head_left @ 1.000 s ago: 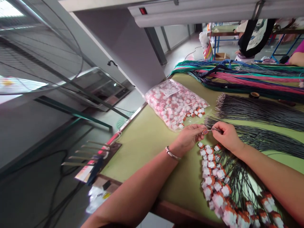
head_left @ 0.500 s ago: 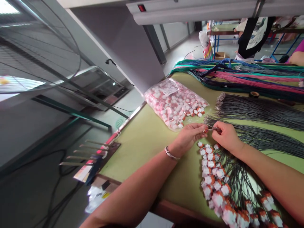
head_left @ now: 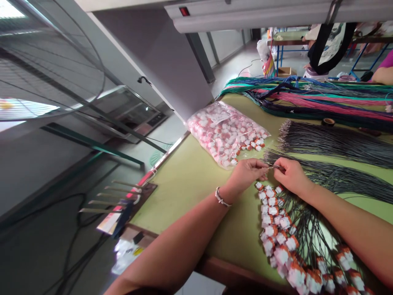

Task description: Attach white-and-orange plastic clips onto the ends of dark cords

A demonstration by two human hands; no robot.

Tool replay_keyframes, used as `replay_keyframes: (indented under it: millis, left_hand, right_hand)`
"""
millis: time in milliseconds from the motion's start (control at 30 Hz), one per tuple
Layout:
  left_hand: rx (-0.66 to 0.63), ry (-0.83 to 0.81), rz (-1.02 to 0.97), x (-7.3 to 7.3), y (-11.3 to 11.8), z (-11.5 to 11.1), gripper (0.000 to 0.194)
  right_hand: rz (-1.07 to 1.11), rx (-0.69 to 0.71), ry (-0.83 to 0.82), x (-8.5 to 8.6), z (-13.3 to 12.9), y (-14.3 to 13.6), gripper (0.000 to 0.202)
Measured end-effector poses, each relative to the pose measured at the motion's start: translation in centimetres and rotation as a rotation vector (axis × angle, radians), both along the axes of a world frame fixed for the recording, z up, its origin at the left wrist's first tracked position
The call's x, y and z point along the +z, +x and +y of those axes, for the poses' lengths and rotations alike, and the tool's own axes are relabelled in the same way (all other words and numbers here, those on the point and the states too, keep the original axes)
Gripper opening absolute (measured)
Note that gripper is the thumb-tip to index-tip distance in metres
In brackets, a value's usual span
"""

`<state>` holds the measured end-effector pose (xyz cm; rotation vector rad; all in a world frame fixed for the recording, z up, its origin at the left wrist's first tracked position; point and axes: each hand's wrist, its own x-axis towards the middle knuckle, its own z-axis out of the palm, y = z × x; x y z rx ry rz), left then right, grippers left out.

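My left hand (head_left: 250,173), with a bracelet at its wrist, is closed in a pinch; the small orange-and-white connector in its fingertips is now mostly hidden. Facing it, my right hand (head_left: 290,174) is closed around dark wires, whose thin ends reach toward the left fingertips. Below both hands lies a pile of connectors (head_left: 273,211), white and orange, fitted on dark wires (head_left: 310,225) that run under my right forearm. Just behind my hands is a bundle of loose dark wires (head_left: 334,176) with bare-looking tips.
A clear plastic bag (head_left: 221,127) of connectors lies open beyond my left hand. Another dark wire bundle (head_left: 331,141), a tape roll (head_left: 328,122) and long coloured cables (head_left: 294,96) lie farther back. A pronged rack (head_left: 123,200) sits at the table's left edge. A lamp housing (head_left: 245,18) hangs above.
The orange connector, visible between my left fingertips before, is now covered by the fingers. Both hands stay close together in nearly the same place.
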<state>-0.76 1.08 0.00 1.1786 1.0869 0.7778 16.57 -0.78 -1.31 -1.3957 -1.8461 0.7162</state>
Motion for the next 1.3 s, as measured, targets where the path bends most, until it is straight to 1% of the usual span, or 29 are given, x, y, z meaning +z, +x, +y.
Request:
replay_keyframes:
  millis: [133,267,400,500,667,867,933,1067,1200,1300]
  left_hand:
    - [0.000,-0.029,-0.091,-0.3,-0.2,0.1,0.025]
    - [-0.054,-0.026,-0.135,-0.6,-0.4,0.3,0.032]
    - [-0.063,-0.007,-0.075,-0.5,0.2,0.1,0.028]
    - [-0.053,-0.018,-0.051,-0.4,0.7,-0.1,0.027]
    - [-0.003,-0.012,-0.126,-0.8,0.8,-0.1,0.028]
    - [-0.003,-0.052,-0.147,-0.9,0.6,0.2,0.026]
    - [-0.002,-0.058,-0.145,-0.7,0.6,0.1,0.025]
    - [0.005,-0.056,-0.140,-0.5,0.7,-0.1,0.025]
    - [0.011,-0.047,-0.149,-0.5,0.8,-0.2,0.024]
    - [0.003,-0.052,-0.115,-0.3,1.0,-0.1,0.019]
  right_hand:
    - [0.003,0.009,-0.020,0.1,0.0,0.0,0.008]
    - [0.042,0.016,-0.047,0.0,0.0,0.0,0.008]
    - [0.051,0.028,-0.066,0.0,0.0,-0.2,0.010]
    - [0.045,0.009,-0.053,0.0,0.0,-0.3,0.011]
    - [0.120,-0.055,-0.094,0.1,0.2,-0.3,0.006]
    - [0.208,-0.046,-0.116,0.1,0.1,-0.3,0.005]
    - [0.196,-0.043,-0.125,0.1,0.0,-0.3,0.005]
    - [0.085,-0.032,-0.118,0.1,0.1,-0.3,0.001]
    - [0.052,0.026,-0.104,0.1,0.3,-0.2,0.003]
    - [0.027,0.044,-0.093,0.2,0.4,-0.1,0.003]
